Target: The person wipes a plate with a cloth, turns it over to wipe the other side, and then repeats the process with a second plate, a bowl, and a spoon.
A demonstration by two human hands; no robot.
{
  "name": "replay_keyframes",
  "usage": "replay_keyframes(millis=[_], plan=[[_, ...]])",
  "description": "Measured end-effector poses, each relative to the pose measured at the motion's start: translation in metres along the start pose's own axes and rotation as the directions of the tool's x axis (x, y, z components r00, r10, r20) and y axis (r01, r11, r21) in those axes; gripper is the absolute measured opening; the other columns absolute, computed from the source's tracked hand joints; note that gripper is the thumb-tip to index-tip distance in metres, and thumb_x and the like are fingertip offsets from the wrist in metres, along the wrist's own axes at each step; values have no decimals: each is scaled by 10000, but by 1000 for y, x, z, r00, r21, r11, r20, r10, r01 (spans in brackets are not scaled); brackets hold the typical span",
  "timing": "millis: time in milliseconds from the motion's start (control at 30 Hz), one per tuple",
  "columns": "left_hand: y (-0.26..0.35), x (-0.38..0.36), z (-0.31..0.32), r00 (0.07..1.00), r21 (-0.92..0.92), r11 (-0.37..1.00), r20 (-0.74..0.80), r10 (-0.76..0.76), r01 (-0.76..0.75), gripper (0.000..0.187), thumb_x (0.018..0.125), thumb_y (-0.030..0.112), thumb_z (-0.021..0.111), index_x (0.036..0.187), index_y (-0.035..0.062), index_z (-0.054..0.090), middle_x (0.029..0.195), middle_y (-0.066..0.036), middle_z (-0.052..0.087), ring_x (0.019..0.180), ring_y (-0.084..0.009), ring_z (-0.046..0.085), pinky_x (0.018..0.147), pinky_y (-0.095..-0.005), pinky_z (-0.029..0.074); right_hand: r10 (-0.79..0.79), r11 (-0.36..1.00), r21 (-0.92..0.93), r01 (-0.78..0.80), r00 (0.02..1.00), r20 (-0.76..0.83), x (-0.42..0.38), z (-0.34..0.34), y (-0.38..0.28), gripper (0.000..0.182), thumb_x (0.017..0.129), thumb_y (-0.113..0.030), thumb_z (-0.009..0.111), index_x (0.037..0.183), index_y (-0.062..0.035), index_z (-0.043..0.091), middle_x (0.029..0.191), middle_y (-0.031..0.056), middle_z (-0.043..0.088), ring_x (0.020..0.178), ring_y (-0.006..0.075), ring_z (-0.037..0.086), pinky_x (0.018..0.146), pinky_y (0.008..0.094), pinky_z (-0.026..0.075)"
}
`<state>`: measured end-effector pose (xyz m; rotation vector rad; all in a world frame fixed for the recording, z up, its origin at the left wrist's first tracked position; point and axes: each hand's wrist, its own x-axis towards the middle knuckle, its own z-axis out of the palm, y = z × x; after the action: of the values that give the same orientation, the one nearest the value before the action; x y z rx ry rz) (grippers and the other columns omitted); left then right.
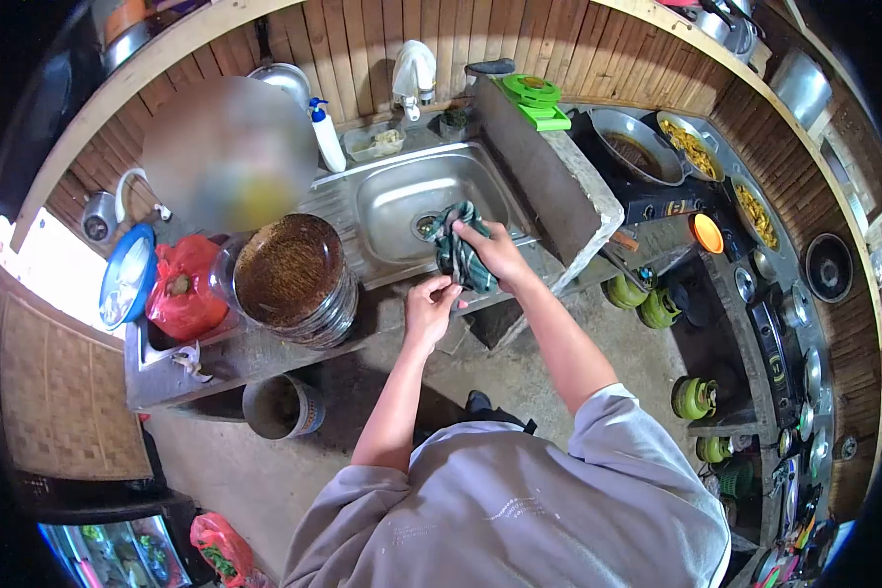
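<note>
In front of the steel sink point(370, 208), my right hand point(497, 257) grips a bunched dark green checkered cloth point(453, 257). Part of the cloth hangs below the fingers. My left hand point(429, 312) is just below and to the left of it, thumb and fingers pinched together. Whether that pinch holds a corner of the cloth or something small is too fine to make out. A tap with a white cover point(415, 71) stands behind the basin.
Left of the sink stands a tall stack of round pans point(294, 269), beside a red plastic bag point(184, 284) and a blue basin point(127, 274). A concrete divider point(559, 167) rises on the right, with stoves and woks point(637, 147) beyond. A bucket point(282, 406) sits below the counter.
</note>
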<state>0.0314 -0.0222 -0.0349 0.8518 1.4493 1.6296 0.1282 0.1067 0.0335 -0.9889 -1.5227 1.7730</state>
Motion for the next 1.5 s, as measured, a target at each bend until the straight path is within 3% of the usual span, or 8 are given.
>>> replay_keyframes(millis=[167, 333, 500, 533, 667, 833, 1267, 1500], plan=[[3, 5, 13, 998, -69, 996, -29, -54, 52, 141, 962, 24, 693, 1054, -83, 694, 910, -62, 702, 738, -159, 706, 681, -285, 551, -13, 975, 221, 28, 998, -69, -1, -9, -13, 367, 972, -344, 716, 1110, -3, 703, 895, 63, 739, 756, 134, 697, 683, 305, 559], [1, 18, 21, 998, 102, 994, -44, 36, -32, 69, 943, -24, 666, 989, -47, 712, 851, -26, 703, 769, -103, 671, 706, -264, 524, 104, 995, -27, -100, 977, 189, -4, -20, 1, 280, 932, -237, 770, 1056, 9, 721, 835, 91, 734, 666, 123, 669, 583, 294, 534], [-16, 35, 12, 995, 325, 944, -55, 79, -57, 122, 955, 74, 703, 1012, -31, 726, 868, -33, 726, 751, -86, 650, 701, -257, 518, -64, 972, -221, 81, 995, 81, 15, -29, 12, 315, 925, -281, 773, 961, 31, 749, 792, 80, 744, 688, 122, 668, 658, 341, 545], [7, 31, 14, 991, 155, 988, -130, 13, 7, 163, 955, 123, 732, 1029, -22, 726, 876, -34, 731, 749, -83, 649, 707, -250, 523, -143, 940, -301, 161, 986, 80, 20, -34, 11, 356, 902, -340, 786, 966, 11, 766, 799, 109, 756, 711, 163, 701, 721, 375, 549], [50, 43, 13, 883, 324, 916, -323, 340, -235, 242, 937, 162, 766, 1108, -6, 736, 929, -59, 756, 869, -96, 681, 781, -248, 529, -150, 787, -548, 282, 950, 274, 27, -44, -2, 404, 856, -411, 806, 988, -30, 779, 819, 181, 748, 775, 279, 739, 765, 404, 547], [45, 76, 6, 855, 338, 893, -321, 406, -297, 249, 911, 193, 797, 1026, -23, 749, 920, -93, 771, 825, -105, 698, 736, -265, 547, -160, 772, -521, 365, 904, 396, 26, -40, -3, 395, 849, -423, 809, 979, -51, 782, 807, 194, 736, 804, 329, 740, 777, 425, 544], [65, 122, 3, 727, 193, 902, -538, 427, -387, 192, 922, 104, 779, 1032, -47, 738, 902, -92, 763, 776, -88, 670, 695, -251, 520, -240, 624, -622, 474, 873, 424, 44, -61, -6, 372, 877, -427, 768, 980, -70, 776, 844, 222, 714, 826, 416, 701, 770, 470, 534], [70, 97, 27, 895, 81, 983, -407, 181, -163, 266, 952, 172, 755, 1125, -30, 748, 1036, -84, 764, 931, -105, 678, 857, -252, 508, -136, 734, -580, 353, 913, 384, 43, -73, 0, 373, 874, -422, 771, 1007, -73, 777, 808, 202, 719, 783, 347, 722, 763, 438, 534]])
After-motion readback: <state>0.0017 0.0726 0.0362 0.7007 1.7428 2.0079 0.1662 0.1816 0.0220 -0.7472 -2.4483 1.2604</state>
